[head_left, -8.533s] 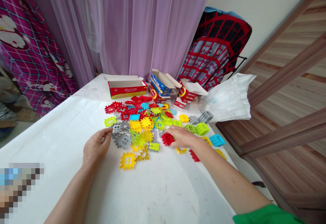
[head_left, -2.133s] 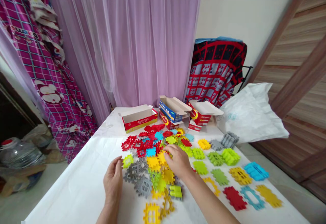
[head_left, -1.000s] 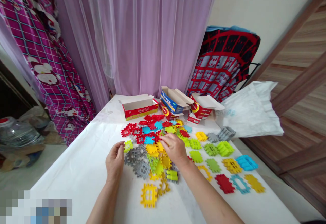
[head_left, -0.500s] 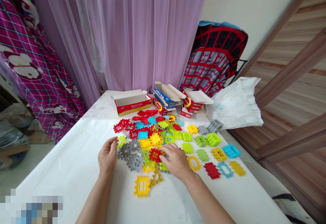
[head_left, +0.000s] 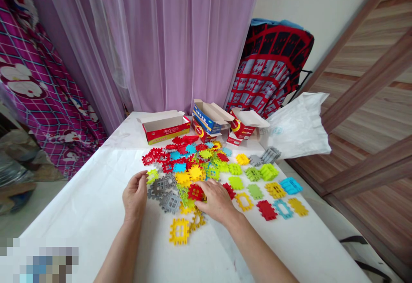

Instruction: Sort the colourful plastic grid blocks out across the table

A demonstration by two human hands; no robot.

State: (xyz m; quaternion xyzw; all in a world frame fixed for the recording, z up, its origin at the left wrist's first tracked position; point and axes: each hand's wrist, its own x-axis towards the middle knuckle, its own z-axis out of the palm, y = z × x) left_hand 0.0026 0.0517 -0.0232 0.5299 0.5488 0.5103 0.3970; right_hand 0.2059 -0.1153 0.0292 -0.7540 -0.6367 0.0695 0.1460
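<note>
My left hand [head_left: 134, 196] is at the left edge of a pile of flat, notched plastic building pieces. Its fingers are curled together, and nothing shows in them. A lime green piece [head_left: 152, 176] lies just beyond its fingertips, and grey window pieces [head_left: 170, 201] are to its right. Over the front of the pile, my right hand [head_left: 216, 201] has its thumb and fingers around the edges of a red window piece [head_left: 195, 192]. Another red piece [head_left: 229, 190] lies on the far side of that hand. Closer to me is a yellow window piece [head_left: 179, 232].
Sorted pieces lie on the right, including a red panel [head_left: 267, 210], a blue frame [head_left: 283, 209] and a blue stack [head_left: 291, 185]. Behind the pile stand an open red box [head_left: 167, 130], a blue box [head_left: 206, 120] and more red boxes [head_left: 241, 126]. A white bag [head_left: 296, 126] lies at back right.
My right hand has shifted left, closer around the red window piece. A red piece now shows to the right of its knuckles. My left hand stays nearly still.
</note>
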